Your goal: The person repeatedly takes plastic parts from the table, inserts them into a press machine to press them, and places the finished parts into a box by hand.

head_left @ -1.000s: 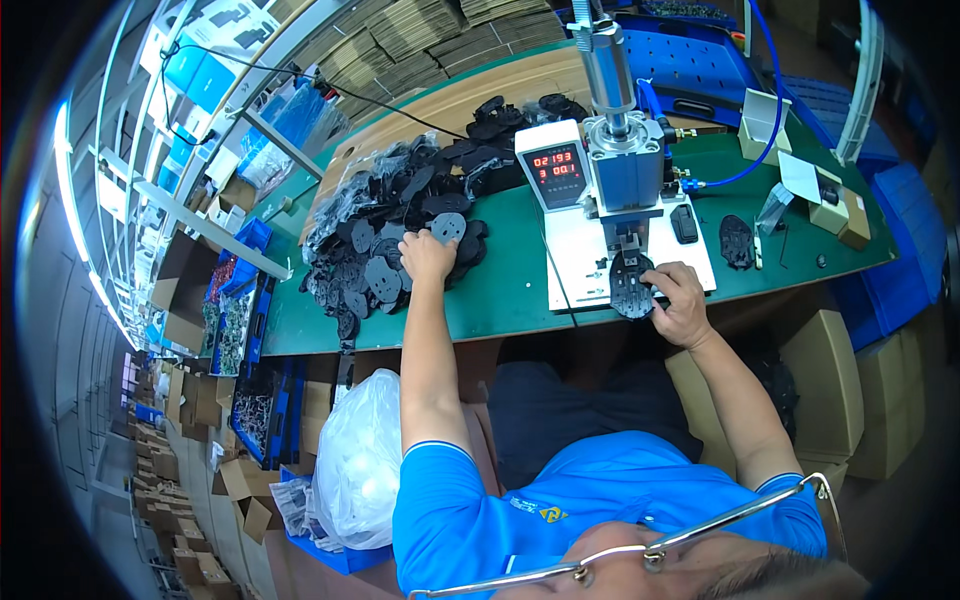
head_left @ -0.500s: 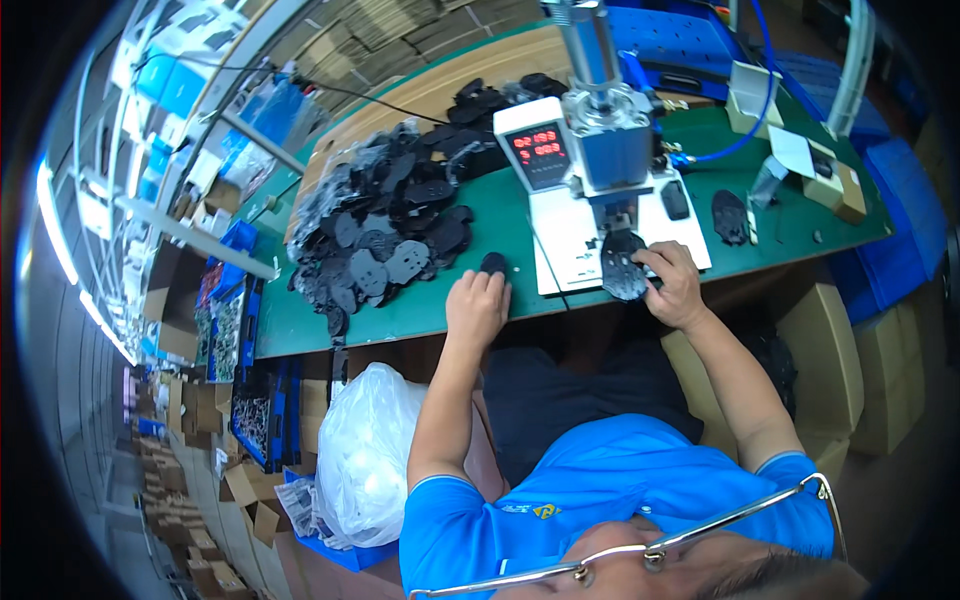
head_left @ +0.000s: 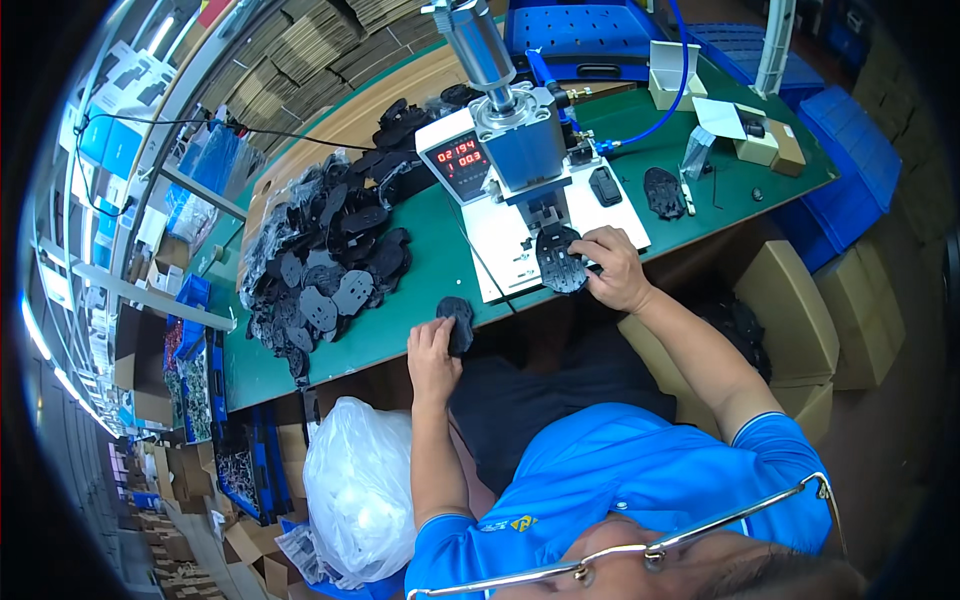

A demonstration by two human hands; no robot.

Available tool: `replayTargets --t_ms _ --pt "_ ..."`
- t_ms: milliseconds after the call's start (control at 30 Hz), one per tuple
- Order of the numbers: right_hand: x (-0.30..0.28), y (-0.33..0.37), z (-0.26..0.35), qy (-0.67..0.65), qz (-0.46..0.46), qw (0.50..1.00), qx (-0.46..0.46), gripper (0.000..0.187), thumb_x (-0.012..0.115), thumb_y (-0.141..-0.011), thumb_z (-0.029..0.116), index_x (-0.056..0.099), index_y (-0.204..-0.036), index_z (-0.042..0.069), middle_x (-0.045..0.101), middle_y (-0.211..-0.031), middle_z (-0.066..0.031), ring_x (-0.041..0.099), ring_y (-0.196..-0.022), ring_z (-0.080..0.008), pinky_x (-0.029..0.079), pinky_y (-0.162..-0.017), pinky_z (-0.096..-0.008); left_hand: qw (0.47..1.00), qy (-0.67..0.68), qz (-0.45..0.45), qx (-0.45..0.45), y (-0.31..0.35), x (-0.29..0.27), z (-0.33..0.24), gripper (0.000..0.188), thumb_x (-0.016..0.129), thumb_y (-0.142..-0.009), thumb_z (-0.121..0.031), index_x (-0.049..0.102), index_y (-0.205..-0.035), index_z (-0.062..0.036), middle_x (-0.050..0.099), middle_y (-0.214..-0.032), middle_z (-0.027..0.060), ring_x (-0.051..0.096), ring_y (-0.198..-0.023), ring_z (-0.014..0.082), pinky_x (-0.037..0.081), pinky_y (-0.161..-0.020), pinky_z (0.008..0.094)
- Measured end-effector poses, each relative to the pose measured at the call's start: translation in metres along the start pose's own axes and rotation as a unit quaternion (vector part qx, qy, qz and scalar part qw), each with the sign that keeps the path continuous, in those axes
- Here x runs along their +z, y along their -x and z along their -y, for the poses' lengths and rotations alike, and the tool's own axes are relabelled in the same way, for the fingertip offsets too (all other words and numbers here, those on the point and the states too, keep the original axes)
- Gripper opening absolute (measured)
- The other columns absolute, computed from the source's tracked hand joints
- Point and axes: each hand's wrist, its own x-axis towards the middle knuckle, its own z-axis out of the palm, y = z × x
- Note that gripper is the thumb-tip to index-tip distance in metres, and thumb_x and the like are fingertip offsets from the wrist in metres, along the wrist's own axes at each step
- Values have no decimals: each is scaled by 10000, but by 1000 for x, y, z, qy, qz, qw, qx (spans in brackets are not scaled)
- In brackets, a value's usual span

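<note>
A cluttered workroom (head_left: 890, 425) surrounds the green-topped workbench (head_left: 438, 266), cardboard stacks (head_left: 312, 50) at eleven o'clock. Toward six from the pneumatic press (head_left: 530, 150), the right hand (head_left: 615, 270) pinches a black oval plate (head_left: 558, 262) — long axis twelve-to-six; toward seven, the left hand (head_left: 432, 362) holds a second black plate (head_left: 458, 322) — similarly aligned.

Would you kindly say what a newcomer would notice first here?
The tall silver metal press and white box with glowing red digits dominate the green bench. Left of them spreads a heap of flat black pieces. Nearer, the right hand holds an oval black part by the press, the left hand a dark piece farther left.
</note>
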Motion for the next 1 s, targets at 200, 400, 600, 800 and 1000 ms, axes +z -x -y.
replayTargets --t_ms 200,400,600,800,1000 --pt "-13 3 6 -122 -32 986 105 431 824 -807 -26 806 -1230 57 753 -1170 -138 741 -1105 -349 558 -1018 -436 987 127 -78 62 -38 -18 -63 563 724 -719 165 763 -1247 -25 766 -1228 179 718 -1182 431 603 -1023 525" --pt "-74 59 22 -97 -62 985 128 393 753 -870 -80 780 -1249 17 757 -1184 -150 752 -1119 -333 586 -1011 -393 961 190 -72 189 -90 20 -116 613 759 -704 126 773 -1301 -12 767 -1309 165 740 -1238 410 637 -1059 505" --pt "-146 184 -5 27 -46 955 291 330 781 -910 4 762 -1239 4 730 -1136 -149 749 -1074 -325 580 -979 -385 964 151 -94 200 -122 66 -119 588 744 -742 113 778 -1321 15 778 -1353 180 741 -1277 412 636 -1092 512" --pt "-194 323 -42 176 160 817 525 406 835 -961 131 766 -1356 71 740 -1148 -189 752 -1057 -382 597 -968 -447 971 134 -56 190 -119 60 -120 630 749 -757 93 777 -1380 8 779 -1422 181 730 -1355 394 613 -1125 512" --pt "-169 329 -55 260 260 849 380 681 761 -977 80 602 -1636 151 719 -1106 -212 754 -1076 -438 605 -974 -543 976 124 -35 175 -121 60 -129 637 750 -759 94 779 -1388 6 780 -1443 174 728 -1358 383 593 -1134 514"
